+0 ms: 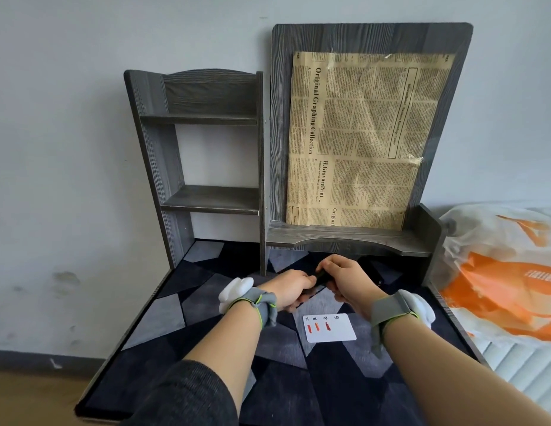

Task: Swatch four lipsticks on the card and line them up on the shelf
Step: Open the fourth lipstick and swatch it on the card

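Note:
A white swatch card (332, 329) lies on the patterned mat, marked 01, 02, 03 and 05, with three reddish-orange strokes on its left part. Just beyond the card, both hands meet on one black lipstick (319, 278). My left hand (291, 287) grips its near end, and my right hand (345, 279) holds the far end with curled fingers. Most of the tube is hidden by fingers. The grey wooden shelf unit (212, 199) stands against the wall behind, and no lipsticks show on its boards.
A lower ledge (345, 238) under a newspaper-print panel (360, 139) sits right behind the hands. An orange and white plastic bag (498, 281) lies at the right edge. The dark geometric mat (206, 302) covers the tabletop, whose left edge drops to the floor.

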The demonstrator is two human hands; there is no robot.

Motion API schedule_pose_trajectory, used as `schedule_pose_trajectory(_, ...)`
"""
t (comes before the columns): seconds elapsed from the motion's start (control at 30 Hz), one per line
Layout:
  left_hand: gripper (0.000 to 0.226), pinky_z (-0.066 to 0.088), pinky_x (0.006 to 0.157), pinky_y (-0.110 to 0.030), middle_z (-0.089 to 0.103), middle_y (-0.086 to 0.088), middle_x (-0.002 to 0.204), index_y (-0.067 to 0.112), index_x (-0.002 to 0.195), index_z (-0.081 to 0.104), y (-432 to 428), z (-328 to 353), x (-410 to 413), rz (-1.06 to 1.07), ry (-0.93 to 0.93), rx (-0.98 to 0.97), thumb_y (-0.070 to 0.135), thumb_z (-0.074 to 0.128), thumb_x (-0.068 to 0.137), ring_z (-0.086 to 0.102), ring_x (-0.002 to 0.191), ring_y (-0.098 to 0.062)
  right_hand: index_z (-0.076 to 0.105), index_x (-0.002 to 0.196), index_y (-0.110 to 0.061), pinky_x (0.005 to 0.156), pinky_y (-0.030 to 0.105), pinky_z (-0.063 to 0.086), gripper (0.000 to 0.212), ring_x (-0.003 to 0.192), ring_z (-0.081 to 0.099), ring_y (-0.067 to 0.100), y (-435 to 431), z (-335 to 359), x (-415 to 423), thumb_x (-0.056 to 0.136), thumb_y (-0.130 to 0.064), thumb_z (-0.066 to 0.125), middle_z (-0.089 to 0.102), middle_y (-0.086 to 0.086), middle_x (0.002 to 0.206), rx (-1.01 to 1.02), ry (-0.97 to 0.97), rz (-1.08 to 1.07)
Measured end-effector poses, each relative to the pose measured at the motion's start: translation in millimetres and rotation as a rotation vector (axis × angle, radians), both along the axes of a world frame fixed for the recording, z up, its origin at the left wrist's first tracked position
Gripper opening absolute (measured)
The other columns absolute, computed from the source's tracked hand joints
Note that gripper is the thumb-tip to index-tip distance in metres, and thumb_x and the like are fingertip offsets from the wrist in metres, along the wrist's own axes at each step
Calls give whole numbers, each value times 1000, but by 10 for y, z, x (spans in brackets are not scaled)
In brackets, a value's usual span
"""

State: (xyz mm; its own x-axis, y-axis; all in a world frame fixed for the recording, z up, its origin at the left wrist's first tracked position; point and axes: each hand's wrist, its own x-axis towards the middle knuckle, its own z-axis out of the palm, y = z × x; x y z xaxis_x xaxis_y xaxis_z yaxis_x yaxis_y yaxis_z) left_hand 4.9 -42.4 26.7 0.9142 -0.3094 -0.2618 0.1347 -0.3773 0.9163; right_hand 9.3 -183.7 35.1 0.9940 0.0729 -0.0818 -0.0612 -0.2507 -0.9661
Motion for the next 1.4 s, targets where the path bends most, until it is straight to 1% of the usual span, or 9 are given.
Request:
schedule_pose_trajectory(0.2, 34, 17, 38, -19, 34, -1, 59, 15, 73, 46, -10, 36, -24, 47, 125, -107, 31, 34, 100, 23, 32, -5, 57, 79, -12, 39, 19, 25, 25, 44, 31, 12, 28, 18, -14, 98, -17, 43, 36, 4, 55, 20, -30, -41)
schedule_pose_trajectory(0.27, 35, 18, 38, -19, 36, -1, 59, 15, 71, 45, -43, 50, -30, 73, 74, -101, 31, 34, 100, 25, 32, -5, 57, 78, -13, 39, 20, 26, 24, 44, 30, 13, 12, 39, -27, 96, -29, 51, 37, 4, 54, 107, 29, -72)
schedule_pose_trajectory(0.37, 35, 23, 44, -23, 40, -1, 59, 16, 71, 45, -101, 53, -47, 79, -30, -87, 32, 35, 100, 29, 39, -10, 48, 69, -16, 40, 22, 21, 38, 43, 26, 12, -8, 79, -25, 88, -46, 60, 36, 2, 53, 166, 147, -50)
schedule_pose_trajectory(0.57, 35, 23, 41, -19, 38, 0, 59, 14, 75, 47, -214, 118, -108, 48, 38, -194, 32, 32, 101, 29, 33, -4, 49, 68, -9, 35, 19, 21, 30, 36, 30, 15, 18, 84, -3, 90, -28, 55, 45, 11, 53, 91, 76, -148)
schedule_pose_trajectory(0.77, 36, 21, 38, -17, 38, 2, 53, 13, 73, 48, -206, 175, -147, 53, 176, -341, 33, 34, 100, 26, 36, -5, 48, 67, -8, 31, 17, 20, 25, 26, 29, 11, 45, 132, -11, 89, -19, 54, 43, 8, 48, 118, 43, -205)
schedule_pose_trajectory(0.93, 36, 21, 38, -15, 41, 7, 44, 13, 75, 49, -149, 191, -155, 37, 263, -352, 35, 35, 100, 26, 35, -4, 48, 71, -6, 31, 17, 20, 22, 36, 31, 16, 72, 142, -61, 89, -19, 54, 43, 11, 52, 132, 81, -200)
schedule_pose_trajectory(1.13, 38, 23, 39, -15, 44, 4, 49, 13, 72, 47, -141, 193, -169, 56, 307, -400, 34, 33, 100, 31, 35, -4, 50, 69, -7, 37, 18, 41, 24, 29, 43, 12, 124, 177, -98, 90, -17, 54, 45, 1, 36, 199, 117, -199)
schedule_pose_trajectory(1.23, 40, 25, 38, -15, 48, -1, 57, 13, 69, 45, -152, 196, -169, 53, 305, -411, 35, 31, 100, 36, 36, -5, 50, 65, -6, 35, 16, 36, 27, 27, 40, 14, 126, 179, -90, 90, -16, 52, 46, 4, 38, 189, 95, -197)
schedule_pose_trajectory(1.4, 40, 29, 38, -15, 58, -4, 54, 11, 69, 45, -165, 203, -182, 47, 313, -442, 32, 29, 100, 44, 38, -8, 48, 62, -5, 33, 16, 28, 30, 25, 34, 17, 114, 175, -79, 90, -17, 51, 44, 8, 41, 185, 86, -192)
